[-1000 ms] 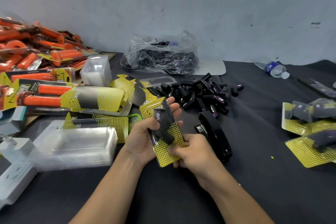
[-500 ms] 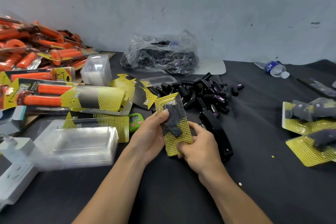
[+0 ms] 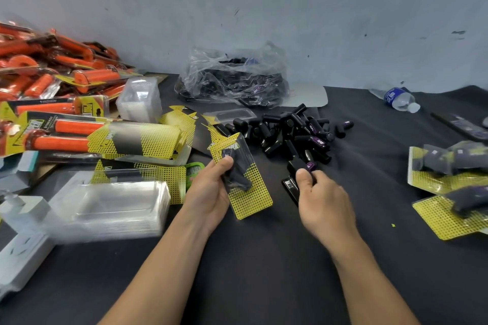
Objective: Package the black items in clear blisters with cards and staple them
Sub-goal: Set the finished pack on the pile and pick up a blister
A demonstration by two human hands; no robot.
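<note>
My left hand (image 3: 211,190) grips a yellow dotted card with a clear blister (image 3: 241,177) holding a black item, tilted above the dark table. My right hand (image 3: 320,194) has its fingers curled round the black stapler (image 3: 293,179) that lies just right of the card. A pile of loose black items (image 3: 287,132) with purple labels lies behind the stapler. Stacked clear blisters (image 3: 111,203) sit at the left, with yellow cards (image 3: 142,140) behind them.
Finished yellow-carded packs (image 3: 449,187) lie at the right edge. A clear plastic bag of black items (image 3: 235,79) stands against the wall. Orange-handled packs (image 3: 52,74) pile up at the far left, a water bottle (image 3: 398,99) lies at the back right, and a white power strip (image 3: 21,250) at the lower left.
My right hand has let go of the card's lower end and moved right onto the stapler. My left hand alone now holds the carded blister.
</note>
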